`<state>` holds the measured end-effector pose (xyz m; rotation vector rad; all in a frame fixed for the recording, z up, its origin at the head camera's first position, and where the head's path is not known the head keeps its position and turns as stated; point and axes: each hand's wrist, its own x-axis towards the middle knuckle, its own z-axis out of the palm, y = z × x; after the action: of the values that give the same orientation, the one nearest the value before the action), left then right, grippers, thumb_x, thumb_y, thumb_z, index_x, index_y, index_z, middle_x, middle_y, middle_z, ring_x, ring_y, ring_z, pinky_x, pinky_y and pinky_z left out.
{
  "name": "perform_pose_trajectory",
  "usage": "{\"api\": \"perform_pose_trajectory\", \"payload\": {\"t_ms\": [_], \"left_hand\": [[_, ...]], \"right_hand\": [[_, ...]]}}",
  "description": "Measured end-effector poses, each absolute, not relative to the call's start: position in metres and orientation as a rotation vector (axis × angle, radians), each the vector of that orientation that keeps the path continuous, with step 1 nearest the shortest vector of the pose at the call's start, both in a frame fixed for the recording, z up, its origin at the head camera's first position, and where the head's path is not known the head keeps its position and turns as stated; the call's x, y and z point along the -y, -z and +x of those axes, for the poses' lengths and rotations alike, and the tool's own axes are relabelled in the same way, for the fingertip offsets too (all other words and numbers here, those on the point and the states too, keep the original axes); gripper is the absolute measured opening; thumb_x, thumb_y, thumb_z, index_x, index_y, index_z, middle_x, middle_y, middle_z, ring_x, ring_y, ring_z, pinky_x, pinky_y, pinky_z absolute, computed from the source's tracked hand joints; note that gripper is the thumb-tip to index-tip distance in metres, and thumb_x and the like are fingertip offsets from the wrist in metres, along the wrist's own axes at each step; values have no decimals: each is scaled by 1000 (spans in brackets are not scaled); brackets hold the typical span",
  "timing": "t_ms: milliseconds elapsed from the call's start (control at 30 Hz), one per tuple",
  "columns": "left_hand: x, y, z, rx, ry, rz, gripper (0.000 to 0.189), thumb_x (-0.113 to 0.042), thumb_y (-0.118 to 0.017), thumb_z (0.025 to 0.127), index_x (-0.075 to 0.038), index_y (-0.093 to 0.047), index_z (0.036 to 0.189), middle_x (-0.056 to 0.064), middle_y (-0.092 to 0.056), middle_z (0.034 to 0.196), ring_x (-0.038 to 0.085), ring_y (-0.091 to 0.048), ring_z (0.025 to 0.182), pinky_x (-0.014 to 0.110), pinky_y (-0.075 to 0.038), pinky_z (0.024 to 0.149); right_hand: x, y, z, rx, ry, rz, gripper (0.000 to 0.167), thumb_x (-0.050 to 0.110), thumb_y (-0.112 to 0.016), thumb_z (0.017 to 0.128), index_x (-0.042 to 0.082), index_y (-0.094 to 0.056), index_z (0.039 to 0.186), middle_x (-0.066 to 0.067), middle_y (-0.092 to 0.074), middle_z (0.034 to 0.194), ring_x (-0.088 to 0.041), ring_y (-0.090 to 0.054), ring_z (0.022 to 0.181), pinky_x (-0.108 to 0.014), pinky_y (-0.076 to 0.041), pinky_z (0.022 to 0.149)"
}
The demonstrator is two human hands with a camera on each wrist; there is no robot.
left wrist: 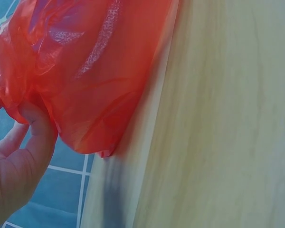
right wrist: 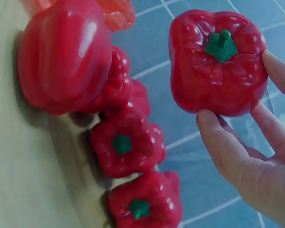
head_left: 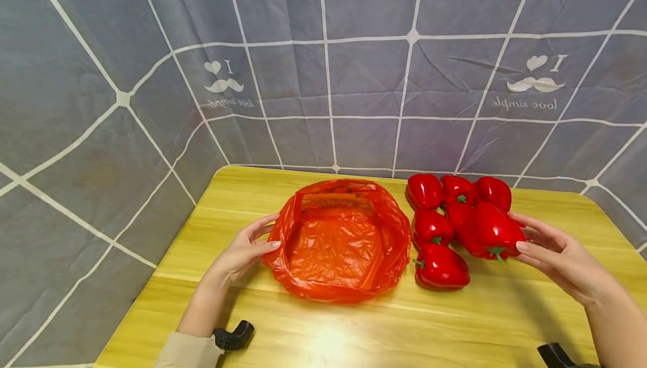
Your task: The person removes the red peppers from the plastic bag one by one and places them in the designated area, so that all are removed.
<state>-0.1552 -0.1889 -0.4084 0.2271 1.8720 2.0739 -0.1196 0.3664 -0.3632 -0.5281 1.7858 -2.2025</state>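
A red plastic bag point(head_left: 336, 250) stands with its mouth spread wide on the wooden table. My left hand point(head_left: 251, 248) pinches the bag's left rim between thumb and fingers; the left wrist view shows the thin film point(left wrist: 99, 71) bunched at the fingertips. To the right, my right hand point(head_left: 561, 253) grips a red bell pepper point(head_left: 492, 232) with a green stem. In the right wrist view this held pepper point(right wrist: 218, 66) is raised off the table, thumb and fingers on its sides. Several more red bell peppers point(head_left: 441, 267) lie between the bag and my right hand, some partly behind the held one.
The yellow wooden table point(head_left: 323, 328) ends at a grey cloth backdrop point(head_left: 364, 81) with white lines, which also runs along the left side. Black wrist mounts point(head_left: 235, 335) sit on both wrists. The nearest loose pepper point(right wrist: 64, 57) lies close beside the bag.
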Motion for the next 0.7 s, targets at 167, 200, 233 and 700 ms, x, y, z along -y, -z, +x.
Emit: {"api": "perform_pose_trajectory", "payload": {"t_ms": [167,200,233,700], "left_hand": [[187,409,-156,-1863,-2073,226,68,5,-60,86,4,-24,143,25,-37,134,26,-60,102,34,-53,81],[187,408,-157,-1861,-2076,223,68,5,-60,86,3,-25,143,25,-37,134,25,-60,102,34,-53,81],[186,408,-157,-1860,-2080,220,67,5,-60,86,3,-25,143,25,-37,134,24,-60,101,33,-53,81],[187,408,-155,-1854,-2099,221,68,7,-59,85,4,-24,143,22,-39,132,21,-62,98,32,-53,80]], "right_hand": [[-374,374,-114,-1818,2193,-446,55,-14,-35,93,19,-52,133,3,-56,118,-12,-60,102,-26,-52,81],[-376,375,-113,-1840,2175,-425,54,-14,-36,94,20,-53,133,4,-56,118,-12,-60,101,-26,-52,81],[-377,376,-112,-1874,2149,-406,54,-12,-37,94,21,-52,133,5,-56,118,-11,-60,101,-25,-52,81],[-392,400,-96,-1978,2074,-328,55,-11,-39,94,23,-49,136,9,-57,116,-10,-61,98,-23,-53,79]]}}
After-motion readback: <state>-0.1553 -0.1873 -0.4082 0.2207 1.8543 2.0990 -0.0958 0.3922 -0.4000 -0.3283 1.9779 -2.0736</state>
